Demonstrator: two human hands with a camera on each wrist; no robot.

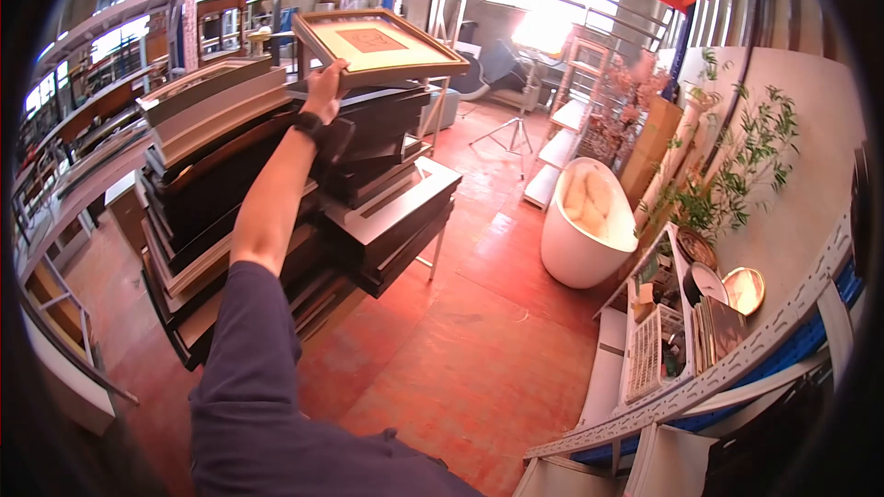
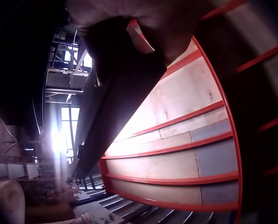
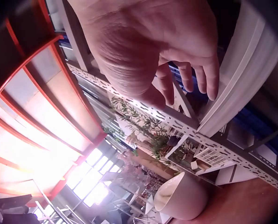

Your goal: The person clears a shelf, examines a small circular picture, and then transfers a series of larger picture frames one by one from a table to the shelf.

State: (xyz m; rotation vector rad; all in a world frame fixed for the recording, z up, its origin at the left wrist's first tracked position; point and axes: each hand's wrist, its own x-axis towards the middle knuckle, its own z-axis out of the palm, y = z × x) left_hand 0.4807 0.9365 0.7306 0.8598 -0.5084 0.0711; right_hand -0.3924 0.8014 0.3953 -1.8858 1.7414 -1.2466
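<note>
At the end of an outstretched arm, my left hand (image 1: 324, 92) grips the near left corner of a framed picture (image 1: 405, 57). The picture has a dark border, a cream mat and a small brown image, and lies face up, slightly tilted, above stacked dark frames (image 1: 368, 124). From below, the left wrist view shows the dark underside of the picture frame (image 2: 111, 107) with my hand (image 2: 134, 14) at its edge. My right hand (image 3: 153, 46) is outside the head view; its fingers hang loosely bent with nothing in them, near a pale ridged panel (image 3: 243, 70).
More frames are piled at the left (image 1: 216, 115), with a silver-edged frame (image 1: 396, 202) jutting toward the red floor (image 1: 451, 359). A white bathtub (image 1: 589, 230), leafy plants (image 1: 737, 166) and a perforated metal rail (image 1: 700, 410) line the right side. A tripod (image 1: 516, 138) stands farther back.
</note>
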